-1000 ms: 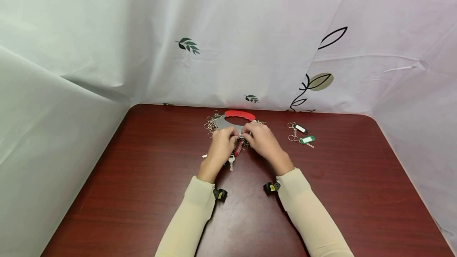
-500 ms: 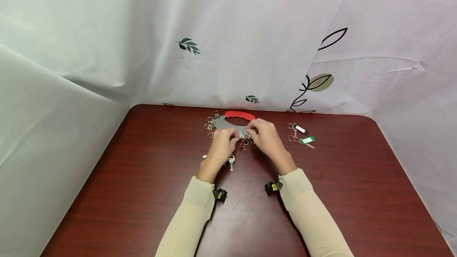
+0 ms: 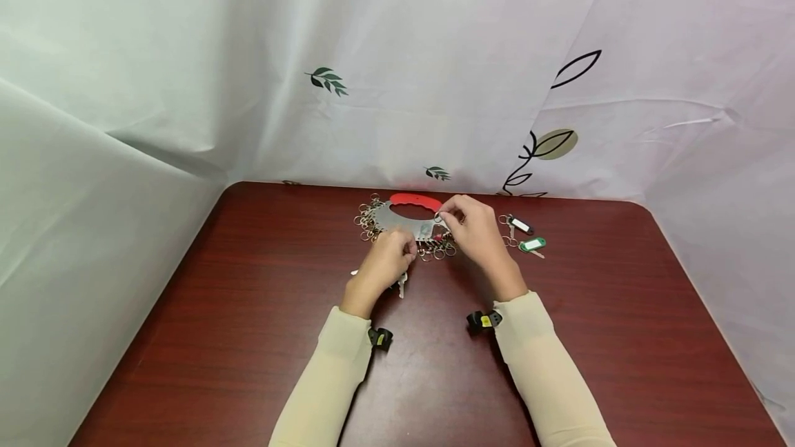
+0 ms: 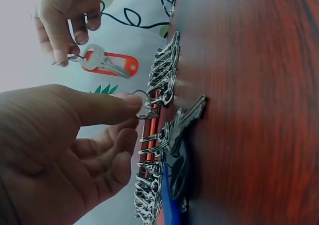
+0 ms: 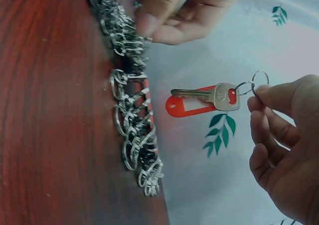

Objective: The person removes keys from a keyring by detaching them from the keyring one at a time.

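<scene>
White cloth with printed leaves surrounds a dark red-brown worktop and rises behind its far edge. Beginning at the left, a beige left sleeve with a black strap at its cuff reaches forward over the wood. Beyond it, near the far edge, sits a silver plate with a red handle, small metal rings crowding its rim. The left hand is at the plate's near rim, thumb and fingers pinching a small ring there. Just beside this hand, on its near side, a silver key lies on the worktop; the left wrist view also shows a blue tag close to the row of rings. Farther right, the right hand is raised, thumb and fingers grasping a split ring. From it hangs a key with a red tag, clear of the worktop and apart from the rim's rings. Right of this hand, a black-tagged key and a green-tagged key lie near each other, the green one nearer the person.
</scene>
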A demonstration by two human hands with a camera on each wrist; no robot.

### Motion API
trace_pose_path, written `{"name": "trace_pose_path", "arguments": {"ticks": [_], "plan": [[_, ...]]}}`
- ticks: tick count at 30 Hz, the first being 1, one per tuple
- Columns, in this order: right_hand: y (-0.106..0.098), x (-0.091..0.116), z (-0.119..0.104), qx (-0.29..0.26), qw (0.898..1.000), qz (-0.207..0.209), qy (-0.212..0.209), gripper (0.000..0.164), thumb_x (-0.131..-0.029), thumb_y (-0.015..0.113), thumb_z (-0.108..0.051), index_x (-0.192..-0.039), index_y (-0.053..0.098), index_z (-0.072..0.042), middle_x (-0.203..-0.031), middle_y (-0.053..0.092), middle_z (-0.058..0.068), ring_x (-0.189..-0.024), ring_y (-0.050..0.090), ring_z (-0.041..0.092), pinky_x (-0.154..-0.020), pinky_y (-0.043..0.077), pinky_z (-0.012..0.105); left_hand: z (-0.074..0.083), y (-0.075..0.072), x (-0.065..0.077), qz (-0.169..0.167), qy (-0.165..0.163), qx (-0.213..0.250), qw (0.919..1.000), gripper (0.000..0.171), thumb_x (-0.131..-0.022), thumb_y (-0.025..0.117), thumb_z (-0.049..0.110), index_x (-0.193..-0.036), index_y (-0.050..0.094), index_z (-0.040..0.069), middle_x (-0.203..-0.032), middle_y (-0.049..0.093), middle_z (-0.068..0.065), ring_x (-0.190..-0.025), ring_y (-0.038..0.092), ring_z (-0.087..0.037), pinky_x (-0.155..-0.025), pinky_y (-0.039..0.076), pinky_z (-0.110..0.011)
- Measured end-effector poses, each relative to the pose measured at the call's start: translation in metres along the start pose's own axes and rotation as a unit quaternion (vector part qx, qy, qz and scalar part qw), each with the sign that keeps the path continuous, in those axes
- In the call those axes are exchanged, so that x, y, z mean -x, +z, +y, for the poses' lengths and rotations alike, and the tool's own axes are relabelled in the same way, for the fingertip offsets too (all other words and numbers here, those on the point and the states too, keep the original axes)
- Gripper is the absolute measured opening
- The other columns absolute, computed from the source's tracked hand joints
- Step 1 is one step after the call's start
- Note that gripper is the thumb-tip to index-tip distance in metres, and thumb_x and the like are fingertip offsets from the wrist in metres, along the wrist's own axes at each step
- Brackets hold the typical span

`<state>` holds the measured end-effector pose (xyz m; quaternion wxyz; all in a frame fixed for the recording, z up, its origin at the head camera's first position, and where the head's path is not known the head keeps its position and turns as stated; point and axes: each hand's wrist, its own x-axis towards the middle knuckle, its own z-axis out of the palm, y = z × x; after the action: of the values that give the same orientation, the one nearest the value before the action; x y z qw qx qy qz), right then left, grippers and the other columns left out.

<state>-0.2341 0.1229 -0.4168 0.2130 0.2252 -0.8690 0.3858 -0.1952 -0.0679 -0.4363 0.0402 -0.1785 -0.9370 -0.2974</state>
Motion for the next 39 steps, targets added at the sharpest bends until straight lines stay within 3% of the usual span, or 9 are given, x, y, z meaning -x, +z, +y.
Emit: {"name": "trace_pose_path", "arguments": {"ticks": [8,19,23,30,34,39], "plan": [[-0.003,-0.001,-0.002,-0.012,1.0,-0.006,0.004,0.007,-0.086,0.07,-0.006,-0.085,0.07,-0.013,-0.08,0.068,0.002,-0.068,0.057,0.015,-0.062,0.05,0.035,-0.004,0.003,0.003,-0.038,-0.021,0.004,0.999,0.011,-0.077,0.072,0.0,-0.074,0.068,0.01,-0.078,0.067,-0.004,-0.08,0.059,-0.02,-0.074,0.051,-0.038],[-0.006,-0.004,-0.006,-0.004,1.0,-0.004,0.001,0.004,-0.091,0.067,-0.013,-0.089,0.069,-0.011,-0.084,0.068,0.002,-0.069,0.055,0.015,-0.061,0.049,0.034,-0.001,-0.011,0.002,-0.03,-0.06,0.005,0.9977,0.006,-0.082,0.072,0.009,-0.081,0.066,0.01,-0.071,0.065,0.0,-0.07,0.058,-0.017,-0.066,0.052,-0.035],[-0.015,-0.004,-0.007,-0.001,1.0,0.012,-0.002,0.003,-0.09,0.068,-0.014,-0.089,0.07,-0.011,-0.081,0.068,0.002,-0.065,0.055,0.015,-0.058,0.048,0.034,0.0,-0.017,0.003,-0.009,-0.042,0.003,0.9991,0.007,-0.084,0.071,0.013,-0.088,0.068,0.008,-0.077,0.063,-0.001,-0.074,0.056,-0.018,-0.067,0.051,-0.036],[-0.034,0.004,0.005,0.008,0.999,0.038,-0.008,0.005,-0.09,0.068,-0.016,-0.09,0.069,-0.011,-0.081,0.068,0.001,-0.065,0.054,0.012,-0.058,0.048,0.033,-0.001,-0.03,0.001,0.012,0.018,-0.032,0.9992,0.021,-0.088,0.068,0.022,-0.1,0.069,0.005,-0.092,0.064,-0.007,-0.086,0.058,-0.021,-0.078,0.053,-0.039],[-0.048,0.011,0.017,0.028,0.999,0.039,-0.018,0.004,-0.089,0.069,-0.015,-0.09,0.07,-0.011,-0.082,0.068,0.001,-0.067,0.054,0.012,-0.058,0.049,0.035,-0.004,-0.042,0.005,0.014,0.025,-0.063,0.9976,0.026,-0.09,0.066,0.026,-0.107,0.066,0.006,-0.106,0.065,-0.009,-0.1,0.06,-0.025,-0.089,0.052,-0.044],[-0.069,0.02,0.036,0.058,0.997,0.027,-0.033,0.004,-0.088,0.07,-0.013,-0.089,0.07,-0.009,-0.082,0.068,0.001,-0.067,0.057,0.012,-0.057,0.05,0.035,-0.017,-0.055,0.013,0.014,0.02,-0.11,0.9936,0.027,-0.091,0.064,0.025,-0.108,0.065,0.005,-0.105,0.064,-0.013,-0.1,0.059,-0.031,-0.088,0.052,-0.049]]}}
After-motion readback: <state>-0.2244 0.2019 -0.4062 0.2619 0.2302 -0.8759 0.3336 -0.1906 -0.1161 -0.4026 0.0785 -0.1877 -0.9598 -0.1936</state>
